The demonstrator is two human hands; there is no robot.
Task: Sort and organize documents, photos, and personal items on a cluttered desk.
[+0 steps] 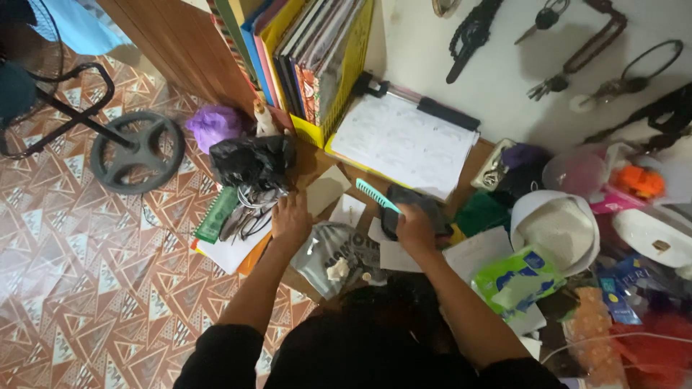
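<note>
A dark wallet (412, 207) is gripped by the right hand (415, 227) near the middle of a cluttered wooden desk (477, 155), with a teal comb (375, 194) lying just beside it and apparently pinned at the same spot. The left hand (291, 217) is laid flat and unclenched on the desk, next to a tangle of eyeglasses (249, 215) and a black plastic bag (252, 161); nothing is held in it. The wallet is judged to be light, soft-sided and slightly pliant, best taken across its folded body. The comb is judged stiff, thin and light, and is best pinched along its spine.
</note>
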